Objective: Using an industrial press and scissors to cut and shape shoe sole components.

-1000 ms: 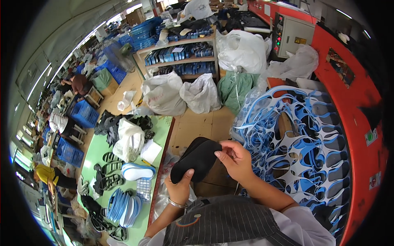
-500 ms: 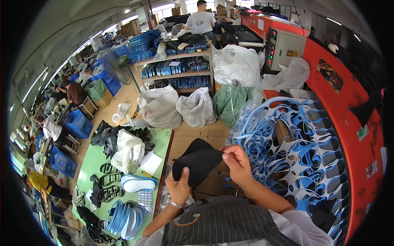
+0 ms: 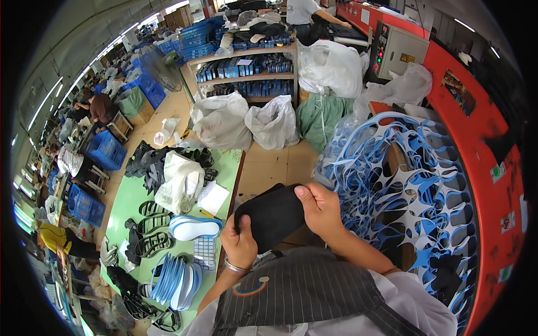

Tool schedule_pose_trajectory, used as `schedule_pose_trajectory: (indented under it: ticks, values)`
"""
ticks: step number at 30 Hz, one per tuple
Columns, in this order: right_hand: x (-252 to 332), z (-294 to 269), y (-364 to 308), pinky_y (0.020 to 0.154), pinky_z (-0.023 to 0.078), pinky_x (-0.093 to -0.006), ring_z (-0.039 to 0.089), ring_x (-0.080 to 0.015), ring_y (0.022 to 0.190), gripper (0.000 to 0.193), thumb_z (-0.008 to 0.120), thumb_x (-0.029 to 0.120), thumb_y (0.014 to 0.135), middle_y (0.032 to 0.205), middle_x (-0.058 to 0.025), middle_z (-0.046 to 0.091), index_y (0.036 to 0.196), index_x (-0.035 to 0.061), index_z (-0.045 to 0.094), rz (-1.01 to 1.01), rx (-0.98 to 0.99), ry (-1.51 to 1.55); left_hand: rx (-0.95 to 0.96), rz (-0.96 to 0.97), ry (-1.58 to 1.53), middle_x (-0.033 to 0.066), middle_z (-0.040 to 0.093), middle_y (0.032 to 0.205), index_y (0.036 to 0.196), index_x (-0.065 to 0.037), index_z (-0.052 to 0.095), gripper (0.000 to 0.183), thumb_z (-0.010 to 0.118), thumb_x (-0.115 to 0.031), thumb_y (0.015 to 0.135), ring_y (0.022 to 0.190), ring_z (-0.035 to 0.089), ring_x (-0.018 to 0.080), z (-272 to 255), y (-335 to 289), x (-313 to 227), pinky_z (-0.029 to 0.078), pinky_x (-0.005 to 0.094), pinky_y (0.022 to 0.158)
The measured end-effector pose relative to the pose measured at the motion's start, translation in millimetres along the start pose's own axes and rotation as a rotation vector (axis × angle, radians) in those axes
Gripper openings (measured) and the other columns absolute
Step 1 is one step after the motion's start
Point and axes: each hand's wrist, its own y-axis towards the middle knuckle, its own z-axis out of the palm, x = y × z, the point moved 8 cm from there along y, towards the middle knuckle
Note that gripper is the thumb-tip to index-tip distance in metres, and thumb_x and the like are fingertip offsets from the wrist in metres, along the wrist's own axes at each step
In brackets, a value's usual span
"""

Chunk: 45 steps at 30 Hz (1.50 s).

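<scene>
Between my hands, in front of my striped apron (image 3: pixel 300 285), a soft black sheet piece (image 3: pixel 272 218) is held folded over. My left hand (image 3: pixel 239 246) pinches its left edge, thumb on top. At the upper right corner my right hand (image 3: pixel 323 213) grips it, thumb also on top, the other fingers curled behind. What kind of piece it is I cannot tell. Left of my left hand, a white and blue shoe sole (image 3: pixel 196 228) lies on the green table (image 3: pixel 126 210). Near it are a stack of blue-edged soles (image 3: pixel 168 280) and black strappy sandal uppers (image 3: pixel 154 243).
Blue and white cut-out sheet scraps (image 3: pixel 414 196) are heaped at the right beside a red machine (image 3: pixel 476 151). White sacks (image 3: pixel 221 120) and a green sack (image 3: pixel 322 120) stand ahead, before a shelf (image 3: pixel 244 75) of blue-edged items. A co-worker (image 3: pixel 302 11) stands far back.
The black piece has been turned and pulled into a flatter, folded shape. My right hand has closed more firmly around its corner. The view has shifted, and the far co-worker's arm now reaches right.
</scene>
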Motion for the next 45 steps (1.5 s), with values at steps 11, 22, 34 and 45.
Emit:
schedule_pose_trajectory:
  ticks: [11,22,34,45]
  values:
    - [-21,23,-6,0.055,0.040,-0.0248,0.048,-0.0073,0.060,0.026,0.062,0.025,0.092,0.063,-0.0046,0.055,0.083,0.0005,0.062,0.146,0.402,0.376,0.227,-0.103,-0.037,0.0023,0.045,0.055,0.078,0.002,0.058,0.028,0.061,-0.023,0.092,0.056,0.037,0.0074,-11,10,18,0.034,0.0263,0.049]
    - [16,21,-23,0.051,0.039,-0.0288,0.049,-0.0128,0.055,0.024,0.065,0.022,0.088,0.061,-0.0079,0.055,0.080,-0.0012,0.063,-0.055,0.313,0.167,0.069,0.009,-0.085,0.0034,0.039,0.047,0.060,0.002,0.049,0.044,0.056,-0.025,0.094,0.049,0.033,0.0086,-11,-6,-16,0.024,0.0314,0.042]
    - [-1,43,-27,0.055,0.040,-0.0299,0.050,-0.0147,0.058,0.031,0.066,0.034,0.087,0.064,-0.0061,0.054,0.083,0.0028,0.061,-0.029,0.857,0.071,0.616,-0.068,-0.017,0.0112,0.058,0.060,0.078,0.004,0.063,0.036,0.074,-0.031,0.080,0.057,0.055,0.0096,24,-11,7,0.043,0.0290,0.051]
    - [0,29,-34,0.057,0.046,-0.0352,0.063,-0.0266,0.066,0.013,0.065,0.015,0.084,0.073,-0.0121,0.064,0.081,0.0019,0.063,-0.031,0.414,-0.010,0.750,-0.376,-0.278,-0.0030,0.061,0.073,0.088,0.002,0.067,0.021,0.078,-0.012,0.077,0.067,0.051,0.0023,40,-36,6,0.044,0.0207,0.059]
